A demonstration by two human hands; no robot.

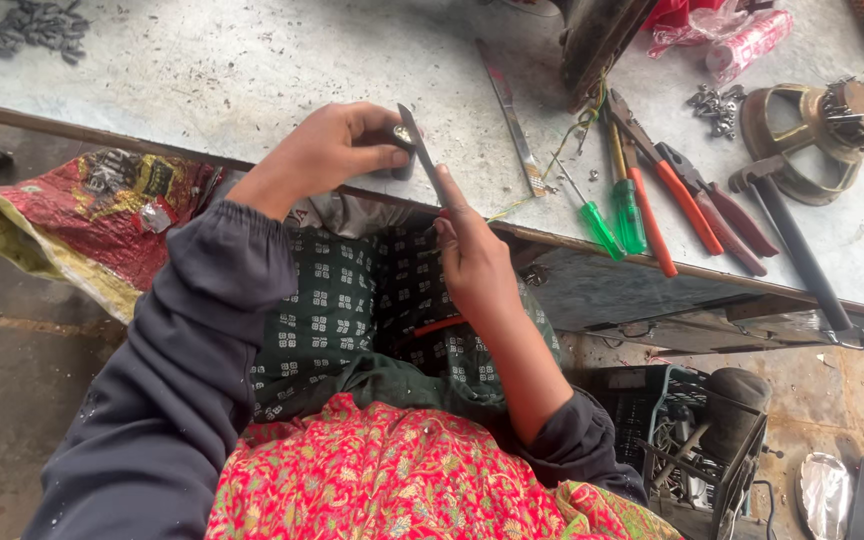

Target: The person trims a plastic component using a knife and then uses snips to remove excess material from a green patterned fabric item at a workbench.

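Note:
My left hand (327, 150) grips a small dark metal part (399, 142) at the front edge of the workbench (252, 70). My right hand (472, 255) holds a thin flat blade tool (422, 155), its index finger stretched along the blade. The blade's tip rests against the dark part. Both hands sit above my lap, which is covered by green patterned cloth (352, 310). The tool's red handle is mostly hidden under my right palm.
On the bench lie a long flat file (510, 115), two green screwdrivers (612, 215), red-handled pliers (682, 200), a hammer (792, 240), a round brass housing (817, 125), loose screws (37, 25). A red printed sack (92, 215) lies left, a black crate (672, 430) lower right.

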